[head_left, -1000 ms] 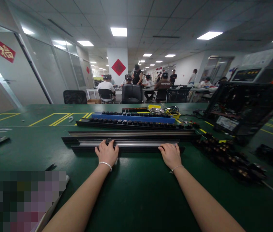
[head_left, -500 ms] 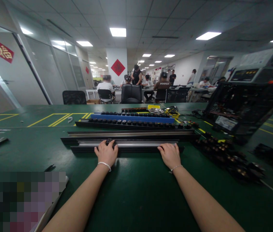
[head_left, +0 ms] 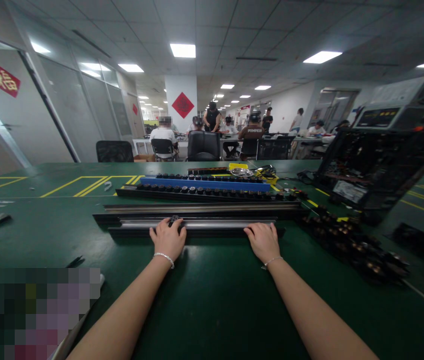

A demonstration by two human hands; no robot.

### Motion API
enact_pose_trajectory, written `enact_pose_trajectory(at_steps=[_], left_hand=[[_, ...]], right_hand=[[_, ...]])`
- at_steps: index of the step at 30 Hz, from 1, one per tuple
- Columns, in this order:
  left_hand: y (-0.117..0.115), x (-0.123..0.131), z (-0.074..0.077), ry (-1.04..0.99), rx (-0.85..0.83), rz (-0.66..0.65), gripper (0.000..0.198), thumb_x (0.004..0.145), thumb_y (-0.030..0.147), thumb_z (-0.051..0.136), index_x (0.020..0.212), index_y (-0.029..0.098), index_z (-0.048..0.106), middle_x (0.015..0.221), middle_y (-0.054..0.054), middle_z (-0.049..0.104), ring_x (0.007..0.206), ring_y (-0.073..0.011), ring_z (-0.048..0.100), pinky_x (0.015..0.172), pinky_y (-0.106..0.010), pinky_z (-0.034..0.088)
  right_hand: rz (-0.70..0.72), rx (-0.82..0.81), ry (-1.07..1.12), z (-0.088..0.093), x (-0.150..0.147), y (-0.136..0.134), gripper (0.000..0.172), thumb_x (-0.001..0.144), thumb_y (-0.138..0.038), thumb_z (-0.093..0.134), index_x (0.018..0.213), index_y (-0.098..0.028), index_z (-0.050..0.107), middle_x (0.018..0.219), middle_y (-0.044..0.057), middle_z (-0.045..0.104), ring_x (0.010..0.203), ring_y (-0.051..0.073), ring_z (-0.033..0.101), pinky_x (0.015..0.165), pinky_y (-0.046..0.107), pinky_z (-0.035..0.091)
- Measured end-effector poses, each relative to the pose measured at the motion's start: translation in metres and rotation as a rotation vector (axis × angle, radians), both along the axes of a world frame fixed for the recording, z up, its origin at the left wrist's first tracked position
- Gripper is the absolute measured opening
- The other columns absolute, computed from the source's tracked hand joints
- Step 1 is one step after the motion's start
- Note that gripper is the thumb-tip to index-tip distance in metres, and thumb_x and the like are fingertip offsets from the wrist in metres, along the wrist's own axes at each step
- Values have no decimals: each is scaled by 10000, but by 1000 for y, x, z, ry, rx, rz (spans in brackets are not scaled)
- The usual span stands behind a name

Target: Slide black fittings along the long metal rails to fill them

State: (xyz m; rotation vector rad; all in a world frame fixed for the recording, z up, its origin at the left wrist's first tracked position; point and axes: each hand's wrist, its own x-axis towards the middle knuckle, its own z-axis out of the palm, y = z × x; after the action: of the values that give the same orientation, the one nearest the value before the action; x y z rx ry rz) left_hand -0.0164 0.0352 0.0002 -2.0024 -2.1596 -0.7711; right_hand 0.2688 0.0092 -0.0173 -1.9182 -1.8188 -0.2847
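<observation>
A black rail with a silvery channel [head_left: 215, 225] lies crosswise on the green table [head_left: 212, 300]. Near its left part, my left hand [head_left: 167, 237] has its fingers closed on a small black part [head_left: 174, 219] at the channel. My right hand [head_left: 263, 239] grips the rail near its right end, thumb on the near side. Just behind lies a longer black rail [head_left: 204, 208]. Farther back are a black rail carrying a row of small round parts [head_left: 193, 190] and a blue rail [head_left: 215, 185].
On the right stand an open black case [head_left: 350, 190] and a heap of dark round parts [head_left: 350, 245]. A yellow tray [head_left: 238, 165] and cables [head_left: 268, 171] lie at the back. Several people sit or stand beyond the table.
My left hand has shifted slightly right along the rail, with the small black part. My right hand has stayed nearly in place.
</observation>
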Motion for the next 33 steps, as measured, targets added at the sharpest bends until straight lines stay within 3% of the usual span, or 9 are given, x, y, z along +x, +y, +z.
enact_pose_trajectory(at_steps=[33], left_hand=[[-7, 10, 2, 0, -1, -112, 340, 836, 363, 450, 1133, 303, 605, 1275, -92, 524, 1249, -263, 374, 1042, -565, 184]], right_hand=[[-12, -28, -17, 1, -1, 2, 349, 902, -418, 352, 913, -214, 635, 982, 53, 647, 975, 208, 524, 1022, 462, 189]])
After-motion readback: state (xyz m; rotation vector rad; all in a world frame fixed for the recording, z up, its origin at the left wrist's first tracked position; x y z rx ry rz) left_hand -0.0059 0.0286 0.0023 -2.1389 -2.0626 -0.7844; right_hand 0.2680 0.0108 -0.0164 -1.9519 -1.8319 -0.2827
